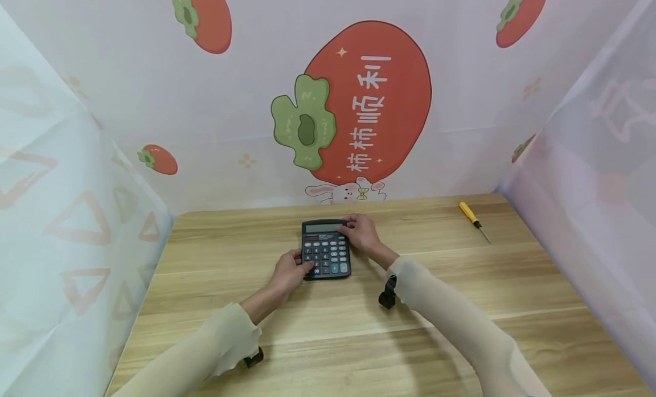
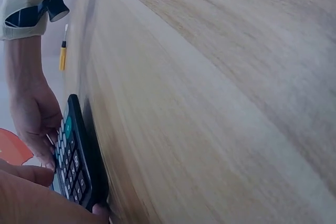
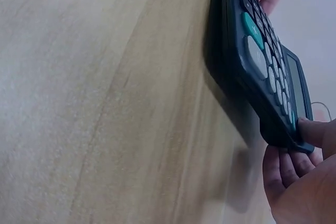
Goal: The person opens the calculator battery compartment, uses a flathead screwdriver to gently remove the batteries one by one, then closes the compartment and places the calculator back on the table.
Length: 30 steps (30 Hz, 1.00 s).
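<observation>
A dark calculator with grey, black and teal keys is held between both hands, its screen toward the back wall. My left hand grips its lower left side, thumb over the number keys and fingers at the edge. At the upper right corner my right hand pinches it, the thumb beside the screen. In the right wrist view the calculator casts a shadow on the wood, and the right fingers curl beneath its corner. The left wrist view shows the calculator edge-on, close over the tabletop.
A screwdriver with a yellow handle lies at the back right of the wooden table. Behind stands a wall sheet printed with red persimmons, and similar sheets flank the left and right sides.
</observation>
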Motion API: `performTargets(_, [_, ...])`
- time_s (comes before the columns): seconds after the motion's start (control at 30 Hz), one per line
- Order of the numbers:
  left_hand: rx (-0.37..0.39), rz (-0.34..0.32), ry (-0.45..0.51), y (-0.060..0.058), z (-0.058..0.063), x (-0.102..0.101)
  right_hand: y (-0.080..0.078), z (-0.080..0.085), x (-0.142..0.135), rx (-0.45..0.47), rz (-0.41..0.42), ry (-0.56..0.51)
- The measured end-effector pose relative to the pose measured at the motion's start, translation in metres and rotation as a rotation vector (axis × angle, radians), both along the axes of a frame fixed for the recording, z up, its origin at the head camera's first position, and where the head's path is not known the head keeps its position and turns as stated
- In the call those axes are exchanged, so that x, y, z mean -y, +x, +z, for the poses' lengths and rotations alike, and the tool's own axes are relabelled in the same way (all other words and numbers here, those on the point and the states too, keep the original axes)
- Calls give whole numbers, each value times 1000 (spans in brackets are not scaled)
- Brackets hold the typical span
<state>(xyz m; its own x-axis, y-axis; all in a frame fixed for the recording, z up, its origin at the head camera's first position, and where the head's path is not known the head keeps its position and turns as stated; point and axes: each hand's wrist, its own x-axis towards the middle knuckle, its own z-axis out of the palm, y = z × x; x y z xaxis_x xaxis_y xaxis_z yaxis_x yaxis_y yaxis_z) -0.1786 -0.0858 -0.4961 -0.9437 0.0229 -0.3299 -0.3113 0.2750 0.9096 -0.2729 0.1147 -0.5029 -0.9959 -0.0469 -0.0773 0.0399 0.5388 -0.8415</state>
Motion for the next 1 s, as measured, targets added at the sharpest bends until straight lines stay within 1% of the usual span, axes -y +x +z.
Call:
performTargets(0.23, [-2, 12, 29, 1, 3, -2, 2, 12, -2, -7, -5, 13])
performTargets(0.43, [-47, 19, 37, 1, 3, -3, 3, 19, -6, 13, -19, -7])
performTargets(0.53, [-65, 20, 71, 0, 4, -3, 4, 24, -7, 23, -25, -37])
performTargets(0.7, [-75, 11, 125, 0, 4, -1, 3, 33, -9, 0, -17, -65])
performTargets(0.83, [-95, -5, 124, 1, 5, -2, 4, 38, -12, -13, -6, -79])
performTargets(1.0, [-123, -27, 79, 2, 7, -1, 4, 43, -16, -25, -3, -80])
